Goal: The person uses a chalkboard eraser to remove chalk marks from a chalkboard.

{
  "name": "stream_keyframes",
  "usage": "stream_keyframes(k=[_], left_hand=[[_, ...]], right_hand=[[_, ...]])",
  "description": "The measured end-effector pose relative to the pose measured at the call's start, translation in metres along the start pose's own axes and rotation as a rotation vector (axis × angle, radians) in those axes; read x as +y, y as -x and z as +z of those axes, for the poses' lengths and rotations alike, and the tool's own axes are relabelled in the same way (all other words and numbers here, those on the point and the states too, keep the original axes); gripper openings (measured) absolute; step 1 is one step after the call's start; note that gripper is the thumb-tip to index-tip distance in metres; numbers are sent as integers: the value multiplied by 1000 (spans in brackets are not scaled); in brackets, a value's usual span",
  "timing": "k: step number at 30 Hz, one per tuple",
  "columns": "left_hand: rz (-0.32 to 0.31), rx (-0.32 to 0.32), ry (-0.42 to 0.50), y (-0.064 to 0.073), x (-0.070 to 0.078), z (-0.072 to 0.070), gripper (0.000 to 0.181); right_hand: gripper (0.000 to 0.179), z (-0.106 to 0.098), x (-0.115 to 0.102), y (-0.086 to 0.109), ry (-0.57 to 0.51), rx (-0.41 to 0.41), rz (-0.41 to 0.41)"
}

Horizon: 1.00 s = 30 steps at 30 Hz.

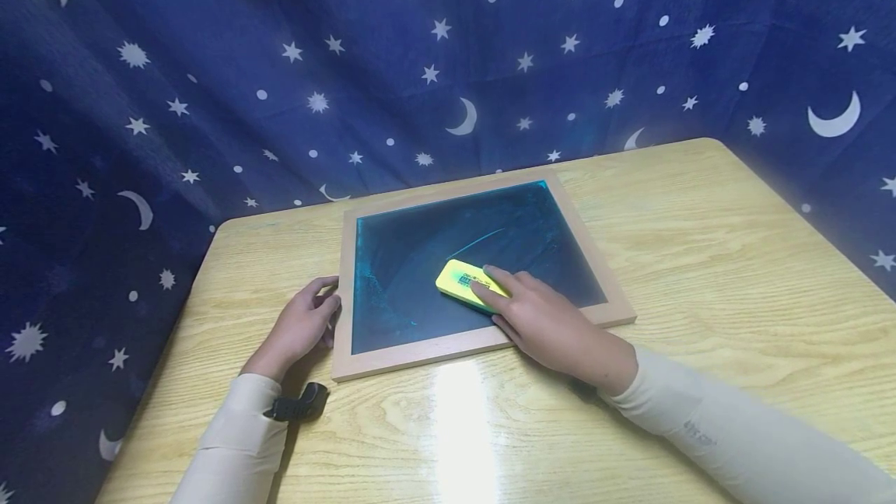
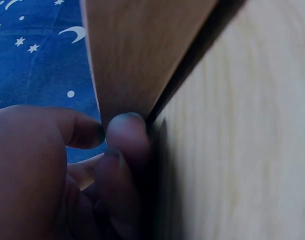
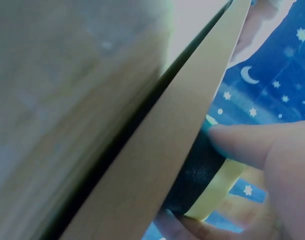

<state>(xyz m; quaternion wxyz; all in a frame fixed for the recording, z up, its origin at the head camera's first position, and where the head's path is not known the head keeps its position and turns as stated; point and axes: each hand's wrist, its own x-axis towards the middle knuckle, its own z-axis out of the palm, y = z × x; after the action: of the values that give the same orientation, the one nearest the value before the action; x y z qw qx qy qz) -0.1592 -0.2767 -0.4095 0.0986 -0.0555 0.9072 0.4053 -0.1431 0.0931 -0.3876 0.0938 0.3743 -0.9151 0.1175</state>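
A chalkboard (image 1: 409,267) with a light wooden frame lies flat on the table. Blue chalk dust marks its left side and corners, and a thin curved line runs near the middle. My right hand (image 1: 549,321) grips a yellow-topped eraser (image 1: 455,278), lying on the board's lower middle. The right wrist view shows the eraser's dark side (image 3: 197,170) between thumb and fingers, partly behind the frame. At the board's left edge is my left hand (image 1: 301,325). Its curled fingertips (image 2: 127,135) hold the side of the wooden frame (image 2: 142,50) in the left wrist view.
The wood-grain table (image 1: 707,255) extends on both sides of the board and in front of it. Behind and to the left hangs a dark blue curtain (image 1: 392,99) with moons and stars. A black strap (image 1: 301,404) is on the left wrist.
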Motion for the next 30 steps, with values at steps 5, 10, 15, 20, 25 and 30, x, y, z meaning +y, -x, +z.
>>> stream_keyframes(k=[5,10,15,20,25,30], left_hand=[[0,-2,-1,0,0,-1,54],[1,-3,-3,1,1,-1,54],[5,-4,-5,1,1,-1,53],[16,-6,-1,1,1,-1,53],[16,0,-9,2,1,0,53],[9,5,-11,1,1,0,53]], right_hand=[[54,1,-11,3,-37,-19,-80],[52,0,-18,7,-66,-23,-147],[53,0,-21,8,-49,-16,-170],[53,1,-20,8,-52,-19,-169],[54,1,-19,8,-69,-25,-160],[54,0,-16,6,-70,-33,-112]])
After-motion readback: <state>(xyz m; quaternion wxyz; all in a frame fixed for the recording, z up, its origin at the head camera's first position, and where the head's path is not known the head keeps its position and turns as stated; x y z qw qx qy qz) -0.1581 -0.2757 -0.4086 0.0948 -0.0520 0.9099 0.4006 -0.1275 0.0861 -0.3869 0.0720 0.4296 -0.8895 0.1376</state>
